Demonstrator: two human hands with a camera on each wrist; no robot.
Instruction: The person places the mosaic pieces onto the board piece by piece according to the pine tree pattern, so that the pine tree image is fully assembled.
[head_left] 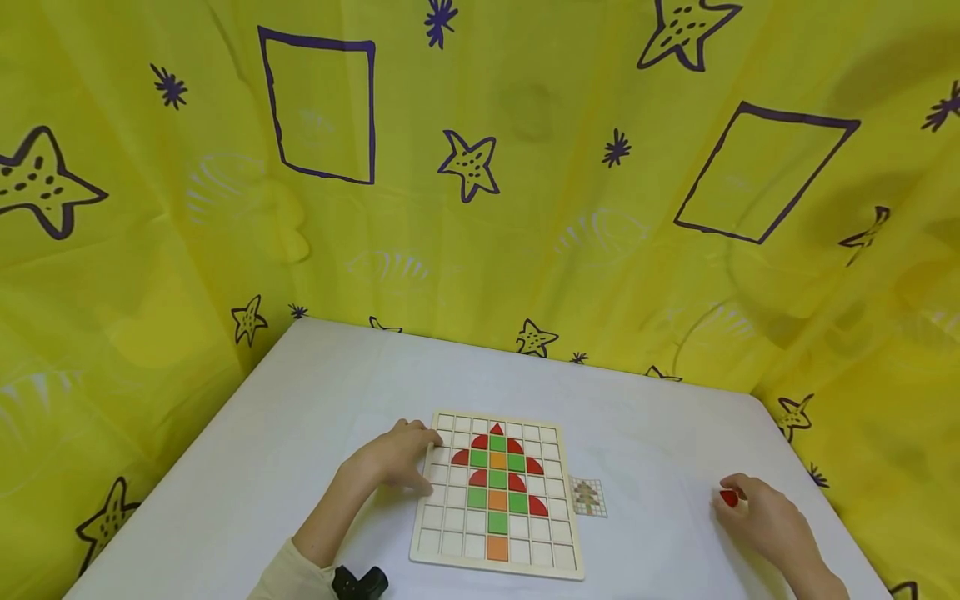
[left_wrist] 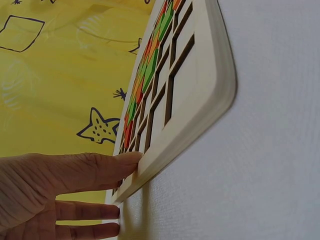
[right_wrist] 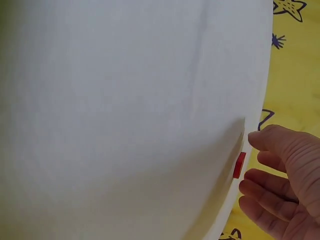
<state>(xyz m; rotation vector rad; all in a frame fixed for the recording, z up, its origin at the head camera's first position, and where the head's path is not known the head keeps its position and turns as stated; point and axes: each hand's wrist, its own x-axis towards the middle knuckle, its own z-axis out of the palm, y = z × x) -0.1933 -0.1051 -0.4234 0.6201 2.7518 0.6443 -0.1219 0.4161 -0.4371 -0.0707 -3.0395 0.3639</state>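
Note:
A square wooden grid board point(head_left: 453, 546) lies on the white table, bearing red, green and orange pieces set in a tree shape. My left hand point(head_left: 397, 457) rests along the board's left edge, thumb and fingertips touching the rim. In the left wrist view the thumb point(left_wrist: 107, 170) lies against the wooden rim with other fingers straight below it. Far to the right, my right hand point(head_left: 772, 521) is around a small red piece point(head_left: 729, 498). The right wrist view shows this red piece point(right_wrist: 239, 165) on the table, between thumb and fingertips, not visibly pinched.
A small pattern card point(head_left: 588, 497) with a tree picture lies against the board's right side. Yellow curtains point(head_left: 480, 233) with dark drawn stars and frames surround the table point(head_left: 360, 367). A black object point(head_left: 360, 582) sits at my left sleeve.

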